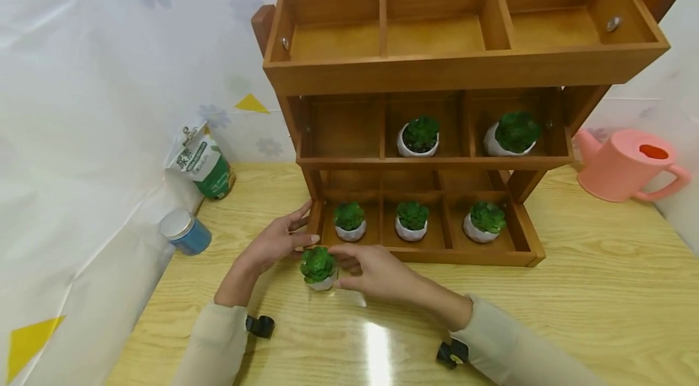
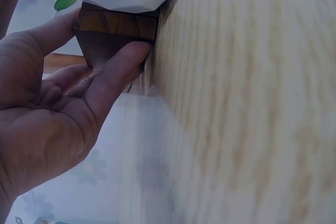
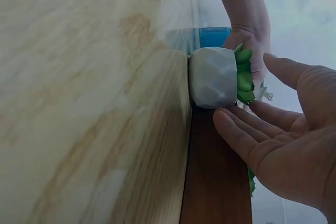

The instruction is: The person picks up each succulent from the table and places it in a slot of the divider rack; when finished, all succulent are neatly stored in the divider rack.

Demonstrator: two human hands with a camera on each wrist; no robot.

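Note:
A small potted succulent (image 1: 318, 267) with a white faceted pot stands on the table before the left front corner of a wooden three-tier shelf (image 1: 459, 73). My left hand (image 1: 275, 243) grips that corner; in the left wrist view, thumb and fingers lie on either side of the wood (image 2: 118, 24). Just right of the pot is my right hand (image 1: 377, 270). Its fingers are extended and its thumb apart in the right wrist view, close to the white pot (image 3: 214, 77); whether they touch it I cannot tell. The bottom tier holds three similar succulents (image 1: 412, 220).
Two more succulents (image 1: 419, 136) sit in the middle tier's centre and right compartments. A pink watering can (image 1: 622, 167) stands to the shelf's right. On the left are a green-and-white pouch (image 1: 204, 164) with a clip and a blue jar (image 1: 188, 234).

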